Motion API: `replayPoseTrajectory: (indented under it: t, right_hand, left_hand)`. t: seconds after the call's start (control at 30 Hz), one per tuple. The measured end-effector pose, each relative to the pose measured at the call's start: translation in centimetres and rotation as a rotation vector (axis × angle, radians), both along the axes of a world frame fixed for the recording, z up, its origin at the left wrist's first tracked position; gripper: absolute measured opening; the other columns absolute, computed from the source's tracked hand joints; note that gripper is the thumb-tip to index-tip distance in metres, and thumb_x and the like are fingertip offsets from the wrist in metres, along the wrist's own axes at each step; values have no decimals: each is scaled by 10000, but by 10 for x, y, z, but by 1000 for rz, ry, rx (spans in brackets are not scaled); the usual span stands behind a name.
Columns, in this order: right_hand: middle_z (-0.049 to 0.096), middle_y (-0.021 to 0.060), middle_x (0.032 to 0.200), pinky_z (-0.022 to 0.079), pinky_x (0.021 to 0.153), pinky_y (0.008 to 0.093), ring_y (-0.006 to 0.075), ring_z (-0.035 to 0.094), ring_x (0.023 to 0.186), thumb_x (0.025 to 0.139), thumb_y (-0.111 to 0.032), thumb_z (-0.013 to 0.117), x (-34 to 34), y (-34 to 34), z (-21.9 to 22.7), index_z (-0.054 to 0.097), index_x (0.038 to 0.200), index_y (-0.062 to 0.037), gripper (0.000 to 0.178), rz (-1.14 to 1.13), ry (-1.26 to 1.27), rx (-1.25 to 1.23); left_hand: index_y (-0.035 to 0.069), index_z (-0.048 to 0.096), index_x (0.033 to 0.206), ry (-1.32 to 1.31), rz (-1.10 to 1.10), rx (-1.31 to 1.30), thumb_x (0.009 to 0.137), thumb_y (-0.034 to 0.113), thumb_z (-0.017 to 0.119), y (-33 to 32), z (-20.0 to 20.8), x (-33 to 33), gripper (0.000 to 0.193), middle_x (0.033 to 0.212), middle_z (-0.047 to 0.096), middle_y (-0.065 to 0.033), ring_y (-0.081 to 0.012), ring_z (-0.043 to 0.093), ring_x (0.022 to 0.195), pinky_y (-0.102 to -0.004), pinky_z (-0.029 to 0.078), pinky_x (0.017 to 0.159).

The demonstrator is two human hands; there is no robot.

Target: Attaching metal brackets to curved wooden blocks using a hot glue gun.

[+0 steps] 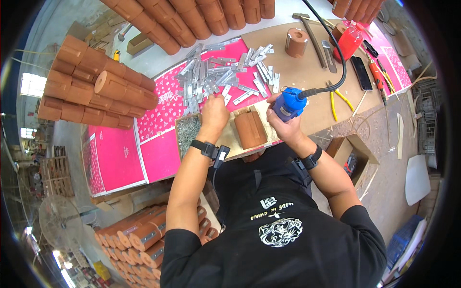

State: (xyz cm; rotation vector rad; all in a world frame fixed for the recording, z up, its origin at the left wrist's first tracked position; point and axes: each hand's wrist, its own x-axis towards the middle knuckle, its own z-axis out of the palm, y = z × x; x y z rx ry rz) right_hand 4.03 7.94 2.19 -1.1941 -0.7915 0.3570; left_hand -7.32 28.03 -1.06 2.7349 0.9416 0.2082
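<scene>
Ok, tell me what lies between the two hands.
In the head view, a brown cylinder lies between the left hand and the right hand, which holds a blue tool.

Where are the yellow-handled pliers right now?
In the head view, the yellow-handled pliers lie right of centre on the brown sheet, between the blue power tool in the right hand and the black phone.

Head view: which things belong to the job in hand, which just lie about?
Likely in the job:
blue corded tool, in the right hand
metal strips, by the left hand
brown cylinder, between the hands
small metal fasteners

Apparently just lying about:
black phone
yellow-handled pliers
hammer
red bottle
</scene>
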Motion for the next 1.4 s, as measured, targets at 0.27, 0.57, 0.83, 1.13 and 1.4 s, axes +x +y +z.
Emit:
replayPoseTrajectory:
  t: [0.27, 0.57, 0.83, 1.13, 1.4]
  right_hand:
    - [574, 17, 797, 449, 588, 236, 78, 556, 656, 856, 4, 644, -1, -1, 4, 557, 1080, -11, 240, 9, 34, 6]
    - [621, 20, 926, 492, 743, 262, 89, 593, 820, 853, -7, 690, 4, -2, 1, 602, 1074, -2, 238, 12, 167, 27]
    - [587, 30, 814, 456, 582, 235, 85, 569, 672, 859, -1, 649, 1, 1, 4, 552, 1096, -9, 256, -12, 114, 39]
    - [588, 33, 818, 459, 580, 232, 88, 569, 649, 851, 8, 655, 1, 2, 7, 538, 1106, -15, 281, 6, 131, 43]
    - [588, 15, 785, 458, 588, 232, 77, 563, 648, 866, -17, 647, 6, -2, -2, 553, 1109, -8, 261, -8, 117, 30]
  left_hand:
    - [90, 518, 1329, -333, 144, -752, 801, 7, 722, 14, 13, -15, 572, 821, 646, -87, -179, 640, 682, -346, 535, 584]
    - [67, 513, 1355, -505, -38, -958, 895, 73, 714, -38, 46, 0, 502, 781, 623, 1, -54, 539, 659, -219, 419, 555]
    - [35, 562, 1292, -327, -88, -728, 833, 119, 771, -46, 52, 6, 511, 811, 648, -45, -130, 603, 752, -302, 495, 713]
    - [-5, 532, 1268, -163, -112, -766, 824, 129, 773, -43, 45, 2, 523, 974, 658, -107, -170, 628, 892, -329, 519, 805]
    - [-27, 510, 1276, -167, -166, -758, 835, 158, 758, -64, 51, -16, 539, 1168, 633, -185, -252, 633, 1075, -363, 505, 938]
